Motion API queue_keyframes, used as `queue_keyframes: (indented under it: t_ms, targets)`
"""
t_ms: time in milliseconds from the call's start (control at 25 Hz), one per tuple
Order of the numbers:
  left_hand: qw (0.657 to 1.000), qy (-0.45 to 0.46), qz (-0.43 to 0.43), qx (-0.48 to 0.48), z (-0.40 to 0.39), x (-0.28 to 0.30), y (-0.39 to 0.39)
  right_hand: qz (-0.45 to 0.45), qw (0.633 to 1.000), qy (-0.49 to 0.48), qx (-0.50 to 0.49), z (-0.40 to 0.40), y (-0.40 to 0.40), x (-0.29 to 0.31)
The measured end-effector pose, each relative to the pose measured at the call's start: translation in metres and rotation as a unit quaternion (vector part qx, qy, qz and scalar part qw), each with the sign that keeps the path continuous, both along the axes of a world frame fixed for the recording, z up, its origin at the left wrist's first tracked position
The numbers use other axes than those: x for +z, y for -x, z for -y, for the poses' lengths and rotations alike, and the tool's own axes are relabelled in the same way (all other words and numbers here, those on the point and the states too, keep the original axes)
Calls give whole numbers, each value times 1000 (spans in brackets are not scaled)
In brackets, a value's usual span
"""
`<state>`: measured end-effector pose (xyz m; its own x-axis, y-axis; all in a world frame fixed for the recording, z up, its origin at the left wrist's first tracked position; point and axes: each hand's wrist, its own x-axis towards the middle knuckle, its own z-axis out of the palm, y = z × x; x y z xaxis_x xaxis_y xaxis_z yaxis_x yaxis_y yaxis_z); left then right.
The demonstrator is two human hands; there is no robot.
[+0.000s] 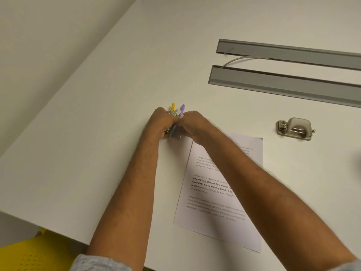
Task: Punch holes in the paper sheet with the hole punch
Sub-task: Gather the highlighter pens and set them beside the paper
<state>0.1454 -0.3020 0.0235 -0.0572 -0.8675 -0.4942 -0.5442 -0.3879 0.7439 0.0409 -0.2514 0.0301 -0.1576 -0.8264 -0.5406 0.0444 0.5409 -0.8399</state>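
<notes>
White table (97, 133): both hands (176, 122) grip pen holder (174, 132); paper sheet (218, 194) reads "Village life"; hole punch (295, 129) apart.

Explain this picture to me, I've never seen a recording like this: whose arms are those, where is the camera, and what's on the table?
There is no machine here. The single picture comes from a wide-angle camera worn on a person's head, looking forward and down, so the two bare arms are the wearer's own. The left hand and right hand meet around a small dark holder with a yellow pen and a purple pen sticking up; the fingers are curled round it. On the white table lies a printed white paper sheet, partly under the right forearm. Further right sits a grey metal hole punch, untouched. Two grey cable-tray flaps run along the far side.
</notes>
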Motion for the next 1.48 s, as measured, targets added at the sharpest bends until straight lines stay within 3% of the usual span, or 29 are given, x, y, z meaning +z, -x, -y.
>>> queue_keyframes:
  t_ms: [200,360,520,1480]
  targets:
    - [983,91,143,-68,3,-10,5,-113,993,32,-7,3,8,-18]
    - [970,128,194,-70,1,-12,9,-264,963,59,8,8,11,-32]
    - [957,158,232,-71,-2,-12,10,-331,941,44,54,10,9,-33]
    - [960,178,187,-108,6,-32,-7,-289,953,86,25,-4,0,-37]
